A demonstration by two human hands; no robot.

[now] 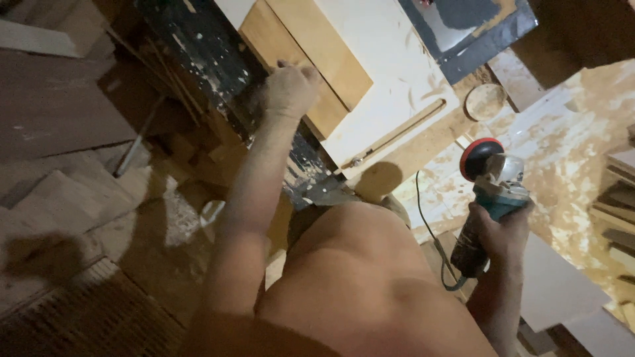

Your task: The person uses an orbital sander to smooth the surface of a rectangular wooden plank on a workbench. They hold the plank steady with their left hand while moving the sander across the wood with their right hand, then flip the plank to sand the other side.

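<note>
Gripping a wooden board (311, 63) at its edge, the left hand (290, 89) looks curled shut, though dim. The right hand (504, 233) is wrapped around a sander (493, 192) beside the worktop (562, 158).

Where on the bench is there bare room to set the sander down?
Bare room: the white panel between the wooden board under the left hand and its long slot. The dusty surface beyond the sander in the right hand is also open. Crowded: stacked boards at far right.

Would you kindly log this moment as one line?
left hand: grips tan wooden panel | right hand: holds teal angle grinder, red disc
</note>
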